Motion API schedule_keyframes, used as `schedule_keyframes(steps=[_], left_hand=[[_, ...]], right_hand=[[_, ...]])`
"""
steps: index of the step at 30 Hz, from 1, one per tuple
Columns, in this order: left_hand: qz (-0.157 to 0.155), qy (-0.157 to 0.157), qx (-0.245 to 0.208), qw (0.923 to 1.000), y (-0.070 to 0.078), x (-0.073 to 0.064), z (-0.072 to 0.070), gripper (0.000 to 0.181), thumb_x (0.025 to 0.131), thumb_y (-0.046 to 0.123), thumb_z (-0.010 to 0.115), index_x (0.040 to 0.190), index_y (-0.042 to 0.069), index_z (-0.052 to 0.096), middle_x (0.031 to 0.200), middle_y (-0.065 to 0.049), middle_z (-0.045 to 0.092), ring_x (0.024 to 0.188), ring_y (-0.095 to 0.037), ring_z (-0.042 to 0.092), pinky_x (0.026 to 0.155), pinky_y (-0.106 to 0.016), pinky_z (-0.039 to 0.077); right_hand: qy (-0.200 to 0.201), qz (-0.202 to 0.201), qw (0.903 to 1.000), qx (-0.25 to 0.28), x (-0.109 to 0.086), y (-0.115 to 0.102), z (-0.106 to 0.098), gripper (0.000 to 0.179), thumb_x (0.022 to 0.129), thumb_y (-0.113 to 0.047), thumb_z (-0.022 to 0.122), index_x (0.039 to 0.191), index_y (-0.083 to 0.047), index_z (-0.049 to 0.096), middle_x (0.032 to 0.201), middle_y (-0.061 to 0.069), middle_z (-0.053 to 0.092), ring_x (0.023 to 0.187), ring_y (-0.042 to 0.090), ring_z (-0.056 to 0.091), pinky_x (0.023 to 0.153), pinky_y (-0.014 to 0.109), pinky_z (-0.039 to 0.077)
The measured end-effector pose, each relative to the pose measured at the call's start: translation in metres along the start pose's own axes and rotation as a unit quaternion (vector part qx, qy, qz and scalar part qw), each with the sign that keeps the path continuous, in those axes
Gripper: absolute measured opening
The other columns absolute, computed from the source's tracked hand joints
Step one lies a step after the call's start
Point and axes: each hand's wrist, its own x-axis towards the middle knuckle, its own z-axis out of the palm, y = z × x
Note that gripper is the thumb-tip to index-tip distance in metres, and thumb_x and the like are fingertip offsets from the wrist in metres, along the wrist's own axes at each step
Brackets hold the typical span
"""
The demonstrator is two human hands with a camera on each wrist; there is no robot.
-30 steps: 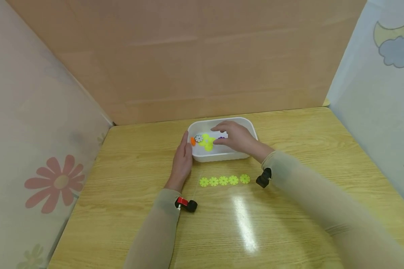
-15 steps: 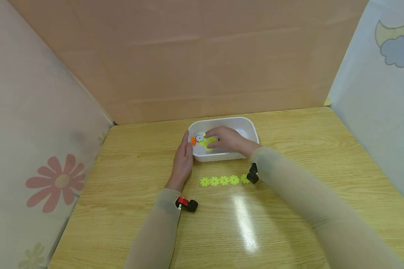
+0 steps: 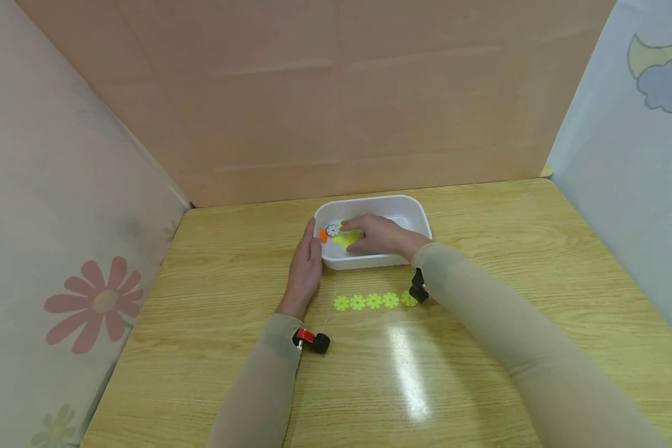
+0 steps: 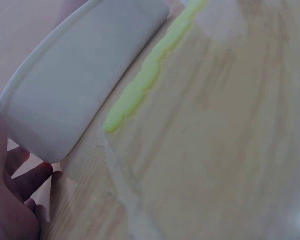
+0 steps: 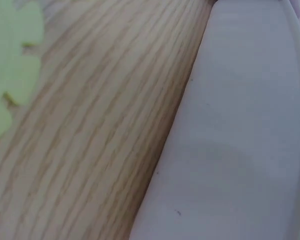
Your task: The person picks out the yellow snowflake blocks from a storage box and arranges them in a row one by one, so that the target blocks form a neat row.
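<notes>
A white plastic tray [image 3: 372,263] stands near the back of the table. My left hand [image 3: 304,267] lies along its left end, fingers fairly straight; in the left wrist view the fingertips [image 4: 40,177] are at the tray's bottom corner. Over the tray's inside reaches my right hand [image 3: 378,235], thumb and forefinger spread apart above yellow notched discs [image 3: 343,241]. Beside those lie a white notched disc [image 3: 333,230] and an orange piece [image 3: 323,235]. The right hand covers part of the tray floor.
In front of the tray runs a row of several yellow-green notched discs [image 3: 374,301]; the right wrist camera overlaps the rightmost disc [image 3: 408,298], which sits slightly apart. A pale strip [image 4: 125,190] starts at the row's left end. Patterned panels and a brown backdrop [image 3: 336,124] enclose the table.
My right hand has moved left and lower inside the tray, over the yellow discs. The left hand has stayed at the tray's left end, and the row looks the same.
</notes>
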Motion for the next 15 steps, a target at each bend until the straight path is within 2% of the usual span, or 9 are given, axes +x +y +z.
schedule_keyframes(steps=[9, 15], left_hand=[[0.002, 0.000, 0.008, 1.0000, 0.0013, -0.0005, 0.0008, 0.058, 0.121, 0.039, 0.029, 0.179, 0.031, 0.021, 0.180, 0.005, 0.029, 0.166, -0.021, 0.025, 0.135, -0.049, 0.023], [-0.003, -0.001, 0.006, 1.0000, 0.0012, 0.0003, 0.0013, 0.058, 0.121, 0.038, 0.030, 0.178, 0.032, 0.021, 0.181, 0.004, 0.029, 0.166, -0.022, 0.025, 0.135, -0.050, 0.022]], right_hand=[[-0.008, -0.017, 0.9986, -0.050, 0.0025, 0.0022, 0.0023, 0.051, 0.100, -0.024, 0.084, 0.147, -0.007, 0.071, 0.162, 0.011, 0.058, 0.153, 0.038, 0.049, 0.129, 0.053, 0.036], [-0.022, -0.020, 0.9975, -0.065, 0.0007, 0.0044, 0.0004, 0.048, 0.102, -0.027, 0.083, 0.146, -0.011, 0.073, 0.164, 0.010, 0.055, 0.156, 0.039, 0.044, 0.130, 0.056, 0.032]])
